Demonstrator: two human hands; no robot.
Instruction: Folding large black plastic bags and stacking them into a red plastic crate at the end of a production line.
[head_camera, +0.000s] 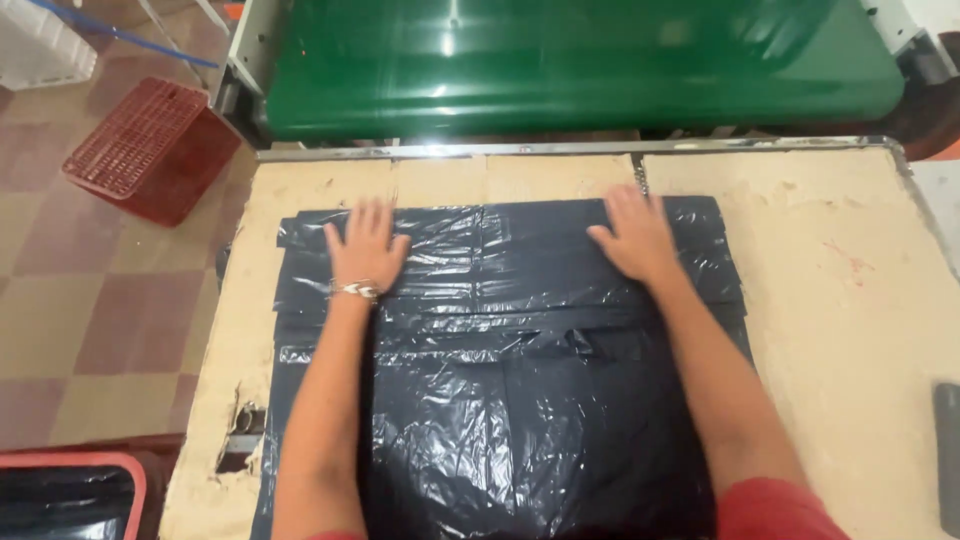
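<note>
Head view, looking straight down at the worktop, whose pale, worn board surface fills the middle of the frame under a metal rim along its far edge. I see both hands laid flat on a stack of black plastic bags that lies in the centre of the frame and runs from the upper middle down past the lower edge. The left hand, with a beaded bracelet at the wrist, rests left of centre on the upper part of the stack; the right hand rests right of centre at about the same height. All fingers are spread and released, palms down, grasping nothing; as I read it, this flat pressure keeps the slippery film from sliding and presses air and creases out of the folded top section, whose horizontal fold lines show just below the hands. The two hands sit well apart, near the side edges, which I judge holds the whole width evenly. Beyond the worktop, across the top of the frame, lies a glossy green conveyor belt. At upper left a red plastic crate stands on the tiled floor, and at lower left a red-rimmed bin holds more black film.
</note>
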